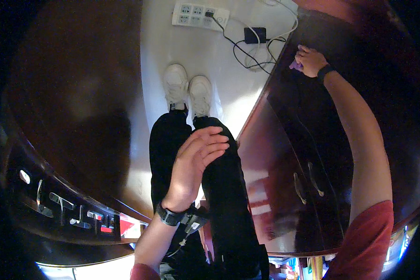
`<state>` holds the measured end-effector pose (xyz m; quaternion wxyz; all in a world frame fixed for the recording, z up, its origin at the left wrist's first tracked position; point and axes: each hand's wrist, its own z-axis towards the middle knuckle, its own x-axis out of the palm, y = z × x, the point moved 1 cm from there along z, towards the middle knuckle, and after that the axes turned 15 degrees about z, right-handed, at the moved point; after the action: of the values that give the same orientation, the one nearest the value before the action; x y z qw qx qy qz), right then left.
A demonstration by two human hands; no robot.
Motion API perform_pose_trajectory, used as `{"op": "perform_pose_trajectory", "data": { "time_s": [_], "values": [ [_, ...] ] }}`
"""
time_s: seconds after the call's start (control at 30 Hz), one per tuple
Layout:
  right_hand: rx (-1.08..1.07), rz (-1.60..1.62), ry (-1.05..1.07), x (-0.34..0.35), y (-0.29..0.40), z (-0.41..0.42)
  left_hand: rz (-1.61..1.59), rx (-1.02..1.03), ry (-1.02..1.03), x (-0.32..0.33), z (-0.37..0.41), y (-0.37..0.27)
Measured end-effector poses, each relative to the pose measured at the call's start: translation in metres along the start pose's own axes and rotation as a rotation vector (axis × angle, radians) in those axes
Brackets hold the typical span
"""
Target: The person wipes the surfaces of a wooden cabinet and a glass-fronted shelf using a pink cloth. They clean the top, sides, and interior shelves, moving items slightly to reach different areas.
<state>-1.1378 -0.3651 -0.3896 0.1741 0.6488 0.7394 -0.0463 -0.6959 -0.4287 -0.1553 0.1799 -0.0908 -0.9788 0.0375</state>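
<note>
My right hand (312, 61) is stretched out to the far right, its fingers closed over a small purple cloth (295, 65). The cloth lies against the glossy dark-red wooden cabinet (283, 147), close to its far edge. Two curved metal handles (300, 189) sit on the doors of that cabinet. In front of my body, my left hand (196, 154) hangs above the black trousers (227, 196) with its fingers slightly apart and nothing in it. Each wrist wears a black band (169, 215).
A white power strip (200, 16) lies on the pale floor, with one black plug in it. Nearby are a black power adapter (254, 35) and tangled cords. Another dark wooden furniture piece (73, 105) stands at left. White shoes (199, 92) stand between the two.
</note>
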Motion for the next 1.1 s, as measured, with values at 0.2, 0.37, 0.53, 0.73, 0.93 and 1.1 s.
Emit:
{"op": "perform_pose_trajectory", "data": {
  "time_s": [0.2,0.37,0.53,0.73,0.93,1.1],
  "values": [
    [0.409,-0.071,-0.252,-0.017,-0.060,0.024,0.070,-0.022,0.013,-0.002,0.003,-0.003],
    [0.594,-0.131,-0.297,-0.033,-0.058,0.042,0.046,-0.014,-0.015,-0.007,0.007,-0.006],
    [0.344,-0.007,-0.205,0.002,-0.016,0.042,0.033,0.009,0.005,-0.009,0.009,-0.008],
    [0.159,-0.064,-0.316,0.007,-0.028,0.036,-0.035,0.015,-0.022,-0.009,0.012,-0.020],
    [0.297,-0.074,-0.519,-0.036,-0.076,0.032,-0.096,0.085,0.031,-0.008,0.019,-0.043],
    [0.270,0.113,-0.300,-0.026,-0.041,0.030,-0.126,0.057,0.018,-0.001,0.017,-0.042]
  ]
}}
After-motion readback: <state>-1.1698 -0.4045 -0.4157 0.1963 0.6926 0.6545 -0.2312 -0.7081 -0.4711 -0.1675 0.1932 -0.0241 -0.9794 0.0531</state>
